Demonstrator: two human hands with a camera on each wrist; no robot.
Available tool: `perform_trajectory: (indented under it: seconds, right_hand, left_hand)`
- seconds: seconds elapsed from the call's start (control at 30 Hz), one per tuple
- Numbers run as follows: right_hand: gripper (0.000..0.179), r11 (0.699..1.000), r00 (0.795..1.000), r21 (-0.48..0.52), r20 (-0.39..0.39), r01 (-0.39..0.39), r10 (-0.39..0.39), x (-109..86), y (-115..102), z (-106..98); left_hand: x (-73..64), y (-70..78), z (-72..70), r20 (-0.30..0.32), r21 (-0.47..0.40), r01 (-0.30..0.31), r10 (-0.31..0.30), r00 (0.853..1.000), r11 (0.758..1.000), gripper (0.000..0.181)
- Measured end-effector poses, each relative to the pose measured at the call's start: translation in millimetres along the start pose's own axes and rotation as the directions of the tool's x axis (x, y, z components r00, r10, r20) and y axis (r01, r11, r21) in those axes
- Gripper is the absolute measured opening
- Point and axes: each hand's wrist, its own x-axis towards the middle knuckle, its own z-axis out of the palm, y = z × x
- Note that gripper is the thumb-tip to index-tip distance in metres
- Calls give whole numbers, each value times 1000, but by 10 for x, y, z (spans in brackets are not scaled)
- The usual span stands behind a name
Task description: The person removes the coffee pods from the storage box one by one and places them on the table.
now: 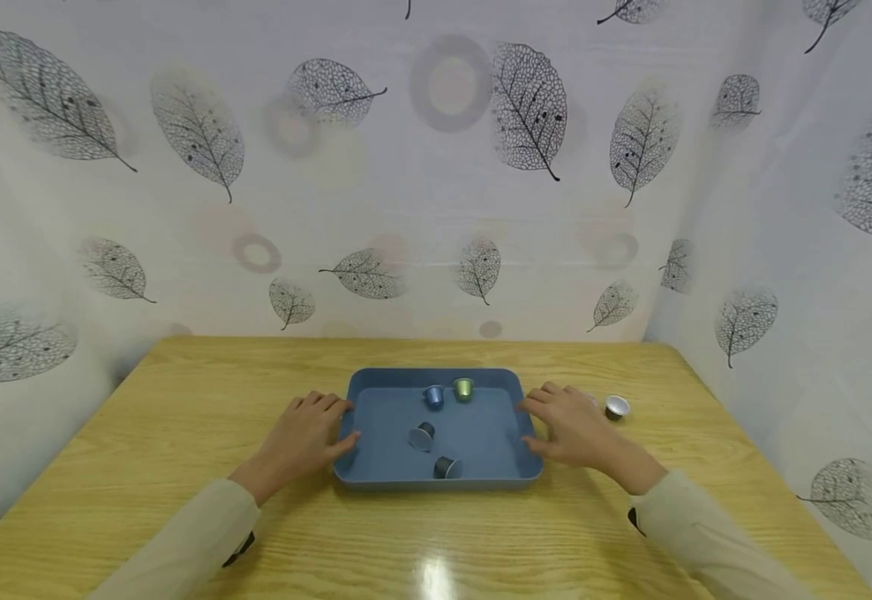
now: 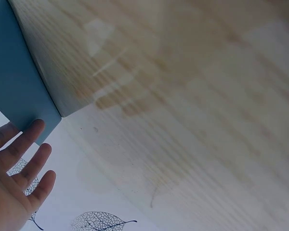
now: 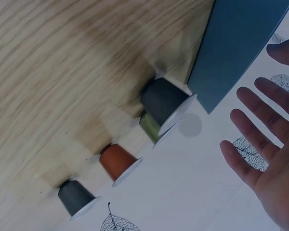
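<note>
A blue rectangular tray lies on the wooden table with several coffee capsules inside. Toward its back are a blue capsule and a green capsule; nearer the front, a dark capsule and another dark capsule lie tipped on their sides. My left hand is at the tray's left edge, its relaxed fingers spread at the rim. At the right edge is my right hand, fingers nearly straight in the right wrist view; whether they touch the rim cannot be told.
Beyond my right hand, several capsules stand on the table: a large-looking dark one, a partly hidden green one, an orange one and a grey one. A leaf-patterned curtain hangs behind the table.
</note>
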Motion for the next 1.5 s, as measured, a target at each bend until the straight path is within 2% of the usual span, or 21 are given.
perform_trajectory:
  seconds: [0.33,0.83,1.03,1.3,1.5]
  right_hand:
    - [39,998,999,49,30,42,-44,110,-170,19]
    - [40,990,991,64,39,123,-126,287,-400,92]
    - [39,985,986,28,16,168,-168,338,-480,124]
    - [40,982,980,58,79,178,-183,384,-572,130]
    - [41,981,977,70,96,181,-188,422,-628,124]
  left_hand:
    - [11,5,-5,-6,-5,-1,1,1000,1000,43]
    - [18,-3,11,-7,-2,-1,1,1000,1000,42]
    - [9,-5,23,-13,1,-3,3,1000,1000,42]
    - [-5,-8,28,-7,1,3,-3,1000,1000,42]
    - [-4,-10,33,2,3,7,-7,1000,1000,43]
